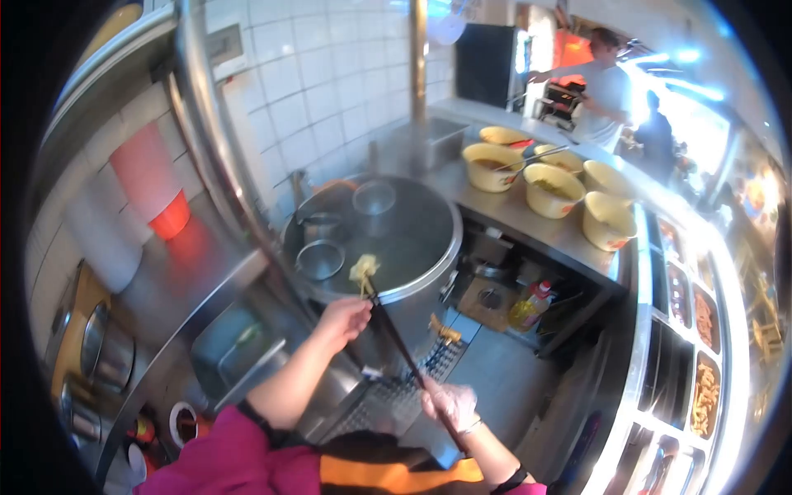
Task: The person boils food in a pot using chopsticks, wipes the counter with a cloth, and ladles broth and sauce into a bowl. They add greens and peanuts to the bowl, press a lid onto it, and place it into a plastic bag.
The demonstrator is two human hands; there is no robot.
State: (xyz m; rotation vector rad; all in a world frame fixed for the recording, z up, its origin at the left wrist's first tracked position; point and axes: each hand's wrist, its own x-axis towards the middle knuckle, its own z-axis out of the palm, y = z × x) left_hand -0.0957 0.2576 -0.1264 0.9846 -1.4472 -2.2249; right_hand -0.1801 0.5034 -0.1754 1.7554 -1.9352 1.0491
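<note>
A: Noodles (364, 268) up just above the big pot (417, 301), pinched in long chopsticks (404, 351)!
B: Right hand (450, 404) closed around their far end; left hand (345, 316) curled by the rim, can't tell what it holds.

The person is wearing a magenta top; its left sleeve (223, 458) is showing bright pink and ending in a narrow black cuff (257, 417); the right sleeve (530, 489) is showing the same pink, edged by another black band (510, 480); the right hand (450, 404) is wearing a thin, clear plastic glove (459, 398); the left hand (345, 318) is going ungloved; an orange apron front (388, 475) is showing below a dark strip (363, 445).
</note>
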